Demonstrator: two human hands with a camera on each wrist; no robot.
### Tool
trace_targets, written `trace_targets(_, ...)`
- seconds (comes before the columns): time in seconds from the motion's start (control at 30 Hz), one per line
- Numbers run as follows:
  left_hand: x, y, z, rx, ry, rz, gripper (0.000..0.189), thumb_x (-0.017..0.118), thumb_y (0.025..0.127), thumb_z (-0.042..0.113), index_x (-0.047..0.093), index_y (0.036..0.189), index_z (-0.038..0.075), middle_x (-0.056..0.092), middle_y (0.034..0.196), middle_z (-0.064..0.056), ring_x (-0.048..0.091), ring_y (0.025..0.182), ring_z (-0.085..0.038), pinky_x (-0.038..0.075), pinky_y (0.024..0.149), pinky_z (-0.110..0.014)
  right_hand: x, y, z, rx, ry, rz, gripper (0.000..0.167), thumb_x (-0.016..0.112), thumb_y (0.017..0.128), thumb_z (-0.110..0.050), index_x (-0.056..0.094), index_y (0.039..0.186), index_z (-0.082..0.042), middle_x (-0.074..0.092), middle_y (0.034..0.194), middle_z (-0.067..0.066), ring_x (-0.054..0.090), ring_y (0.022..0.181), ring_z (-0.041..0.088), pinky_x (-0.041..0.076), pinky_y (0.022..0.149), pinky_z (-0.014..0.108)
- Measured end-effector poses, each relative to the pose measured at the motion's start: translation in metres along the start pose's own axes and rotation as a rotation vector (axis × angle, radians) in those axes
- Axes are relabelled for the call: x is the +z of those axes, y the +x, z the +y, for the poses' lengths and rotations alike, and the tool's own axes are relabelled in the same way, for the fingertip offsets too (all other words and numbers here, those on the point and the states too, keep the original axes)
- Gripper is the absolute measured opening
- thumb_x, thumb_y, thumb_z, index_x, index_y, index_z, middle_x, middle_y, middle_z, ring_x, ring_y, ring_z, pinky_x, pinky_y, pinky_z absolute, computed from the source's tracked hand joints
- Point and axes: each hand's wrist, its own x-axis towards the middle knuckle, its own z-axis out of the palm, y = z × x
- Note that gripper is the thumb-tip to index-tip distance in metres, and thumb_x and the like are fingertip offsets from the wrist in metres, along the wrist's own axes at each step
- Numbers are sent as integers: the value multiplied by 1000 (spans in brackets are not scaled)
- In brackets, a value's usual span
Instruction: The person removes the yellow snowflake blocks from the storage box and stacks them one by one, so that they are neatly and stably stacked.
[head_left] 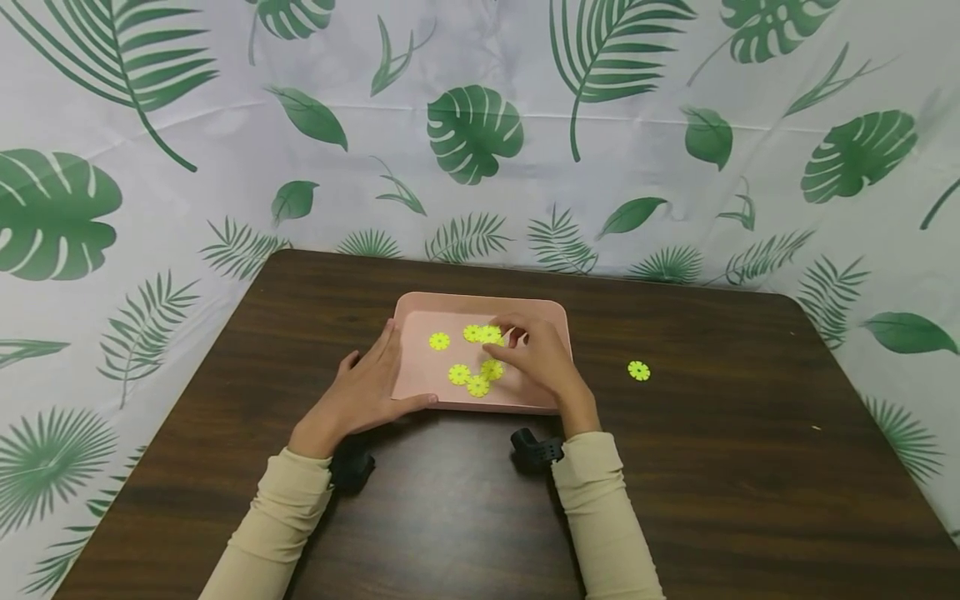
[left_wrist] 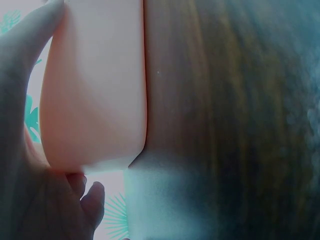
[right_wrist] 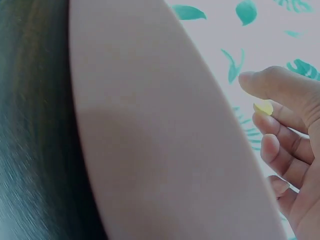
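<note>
Loosely curled, right hand's fingers (right_wrist: 265, 122) around a yellow disc (right_wrist: 263, 108), thumb apart.

The head view looks forward and down at the pink tray (head_left: 422, 375) from well back and above. The 2 wrist views sit low, just before the tray, rolled sideways, facing its near wall (left_wrist: 95, 100); all 3 share the leafy curtain (head_left: 480, 50) behind it.

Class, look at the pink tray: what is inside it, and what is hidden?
Yellow notched discs lie inside the pink tray, some overlapping. The right hand hides part of the tray, so whether more discs lie beneath that hand cannot be seen.
</note>
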Motion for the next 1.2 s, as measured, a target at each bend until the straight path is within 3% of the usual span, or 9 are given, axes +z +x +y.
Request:
trace_targets(0.17, 1, 0, 0, 8, -2, 15, 121, 54, 87, 79, 2, 165, 3, -3, 173, -13, 8, 159, -28, 17, 114, -74, -12, -4, 6, -24, 30, 22, 26, 85, 87, -13, 76, 107, -1, 65, 94, 10, 57, 78, 22, 46, 72, 35)
trace_targets(0.5, 1, -1, -1, 8, -20, 14, 122, 56, 87, 78, 2, 165, 2, -3, 173, -13, 8, 159, -29, 17, 113, -75, -37, -23, 18, 96, -5, 66, 29, 84, 90, -22, 73, 111, -5, 64, 95, 8, 56, 83, 24, 47, 71, 36)
trace_targets(0.77, 2, 0, -1, 10, -32, 20, 122, 56, 86, 78, 3, 165, 3, -2, 173, -13, 8, 159, -29, 16, 113, -76, -60, -36, 29, 135, -20, 114, 36, 82, 90, -18, 71, 121, -3, 60, 91, 10, 54, 81, 24, 47, 71, 30)
trace_targets(1.2, 2, 0, -1, 5, -36, 13, 122, 56, 86, 79, 3, 166, 4, -4, 173, -13, 9, 159, -29, 15, 114, -75, -90, -57, 53, 165, -110, 170, 32, 83, 91, -18, 73, 117, -2, 61, 91, 12, 54, 79, 24, 44, 65, 24)
